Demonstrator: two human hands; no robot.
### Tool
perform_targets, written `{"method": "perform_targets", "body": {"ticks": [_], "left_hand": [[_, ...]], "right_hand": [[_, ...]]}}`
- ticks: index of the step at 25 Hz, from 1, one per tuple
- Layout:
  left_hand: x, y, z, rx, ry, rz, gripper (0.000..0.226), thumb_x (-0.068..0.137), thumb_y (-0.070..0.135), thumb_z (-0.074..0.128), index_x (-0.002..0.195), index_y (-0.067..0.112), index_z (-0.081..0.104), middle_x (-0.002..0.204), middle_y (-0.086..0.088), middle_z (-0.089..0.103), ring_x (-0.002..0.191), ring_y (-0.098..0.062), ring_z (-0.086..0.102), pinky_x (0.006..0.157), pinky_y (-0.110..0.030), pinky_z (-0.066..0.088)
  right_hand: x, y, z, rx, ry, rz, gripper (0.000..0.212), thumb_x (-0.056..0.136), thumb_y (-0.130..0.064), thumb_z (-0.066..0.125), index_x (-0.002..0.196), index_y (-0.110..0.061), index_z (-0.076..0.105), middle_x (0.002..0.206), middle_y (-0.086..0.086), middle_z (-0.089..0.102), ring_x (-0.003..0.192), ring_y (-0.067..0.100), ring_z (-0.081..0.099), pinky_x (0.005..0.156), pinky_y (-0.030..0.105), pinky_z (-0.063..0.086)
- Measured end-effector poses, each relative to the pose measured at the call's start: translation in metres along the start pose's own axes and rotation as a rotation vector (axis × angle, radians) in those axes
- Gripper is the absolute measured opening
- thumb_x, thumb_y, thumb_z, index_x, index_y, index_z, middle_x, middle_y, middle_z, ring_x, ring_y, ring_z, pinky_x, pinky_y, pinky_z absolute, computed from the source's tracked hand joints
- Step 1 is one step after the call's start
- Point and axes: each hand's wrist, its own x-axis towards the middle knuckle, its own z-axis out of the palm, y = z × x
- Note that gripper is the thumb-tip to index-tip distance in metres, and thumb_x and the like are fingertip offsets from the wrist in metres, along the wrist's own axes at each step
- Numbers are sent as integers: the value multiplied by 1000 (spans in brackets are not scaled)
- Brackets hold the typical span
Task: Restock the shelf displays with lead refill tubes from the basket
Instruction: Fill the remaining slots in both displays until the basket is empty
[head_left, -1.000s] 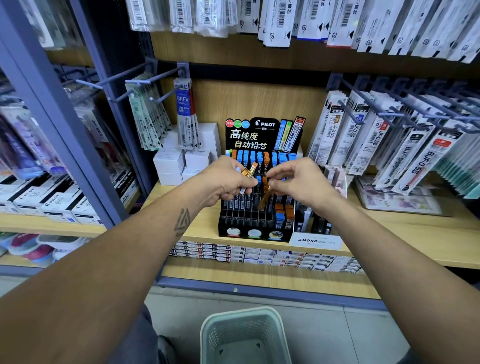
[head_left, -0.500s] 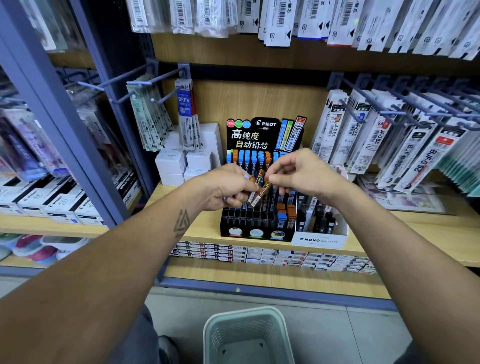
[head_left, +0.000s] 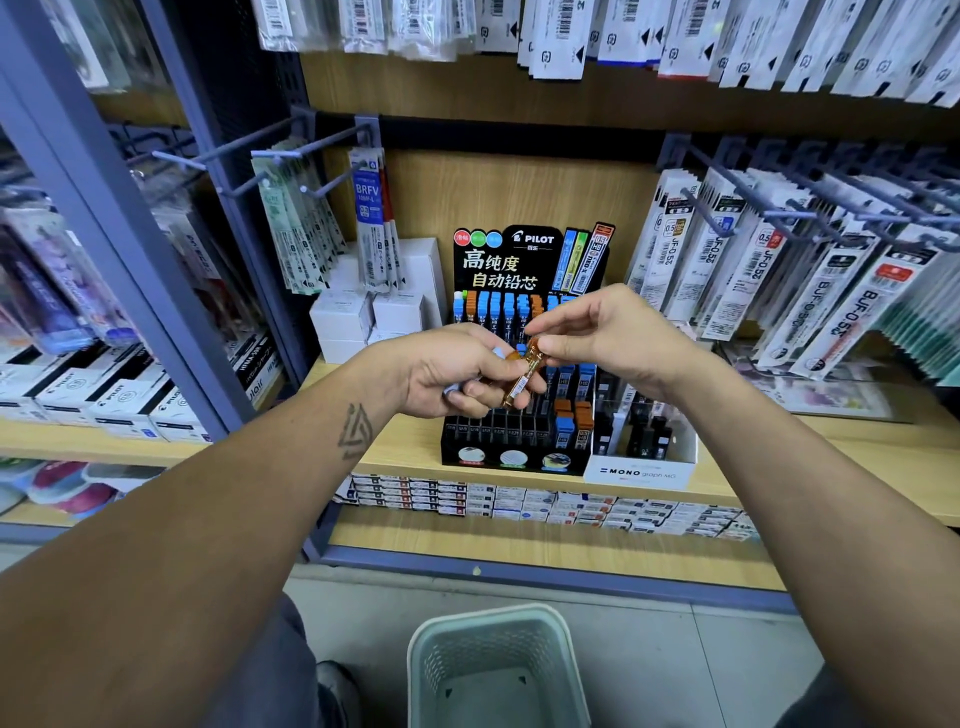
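Note:
A black Pilot lead-refill display (head_left: 514, 447) stands on the wooden shelf, with blue- and orange-capped tubes in its back rows and right slots. My left hand (head_left: 457, 371) grips a small bunch of lead refill tubes in front of it. An orange-capped tube (head_left: 522, 379) sticks out of that bunch, and my right hand (head_left: 613, 332) pinches its top end between thumb and fingers. The pale green basket (head_left: 498, 670) sits on the floor below, between my arms; its inside looks bare.
A white Mono lead box (head_left: 641, 467) stands right of the display. White cartons (head_left: 363, 317) are stacked to its left. Hanging refill packs on metal hooks (head_left: 779, 260) crowd both sides and above. Small boxes line the shelf underneath (head_left: 545, 506).
Both hands have risen slightly and stayed together at the display. My right hand moved from beside the bunch to pinching the top of the orange tube.

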Motion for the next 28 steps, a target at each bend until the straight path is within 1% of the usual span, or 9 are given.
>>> {"method": "perform_targets", "body": {"ticks": [4,7,9,11,13,15,18,24,28], "left_hand": [[-1,-6,1,42,20,-44,22,103,6,50,115,-11,58,96,-24,68,39,-3,30,32,-13,22],[7,-10,-1,173,243,-64,20,99,1,57,115,-12,58,111,-29,69,37,-4,30,31,-15,22],[12,-15,-3,239,333,-73,27,96,-1,61,119,-13,56,101,-30,72,35,-6,29,32,-15,22],[16,-20,1,257,342,-80,26,93,-4,62,118,-6,55,73,-20,73,35,-7,27,32,-15,21],[18,-25,6,273,361,-84,23,91,-5,65,110,0,54,46,-5,55,35,-8,26,34,-16,19],[23,-30,8,268,386,-90,24,89,-4,66,110,-3,54,46,-1,40,35,-9,26,35,-16,19],[27,-34,8,213,389,-109,31,90,-4,65,119,-2,54,46,1,37,35,-8,27,35,-15,19],[26,-33,10,160,363,-125,26,88,-8,65,93,9,46,48,2,33,35,-7,25,34,-14,18],[27,-32,13,163,349,-114,28,88,-10,62,80,11,45,45,3,32,35,-7,25,34,-14,17]], "right_hand": [[-3,0,-2,-86,-28,18,19,83,2,76,101,-4,77,85,9,77,80,18,74,79,28,60],[0,4,2,-529,50,-8,14,85,-12,79,99,-15,79,87,-3,76,82,12,72,86,28,58],[1,10,11,-752,58,-39,15,89,-18,76,103,-17,78,97,-4,74,89,11,68,90,27,55],[1,19,19,-855,54,-98,16,91,-19,74,106,-17,78,103,1,75,94,17,68,92,34,55],[3,27,25,-912,55,-134,14,92,-20,72,105,-17,78,102,3,75,94,21,68,88,39,56],[5,34,30,-989,41,-161,13,93,-20,70,103,-18,78,100,3,75,93,24,68,85,38,56],[5,41,38,-1044,23,-174,10,93,-17,69,99,-20,77,95,2,74,88,25,66,78,38,56],[3,48,47,-1183,-25,-199,13,89,-6,66,92,-18,70,88,3,68,83,27,64,71,40,55],[3,47,47,-1193,-34,-183,13,88,-2,64,89,-15,67,89,4,64,83,27,62,66,33,47]]}}
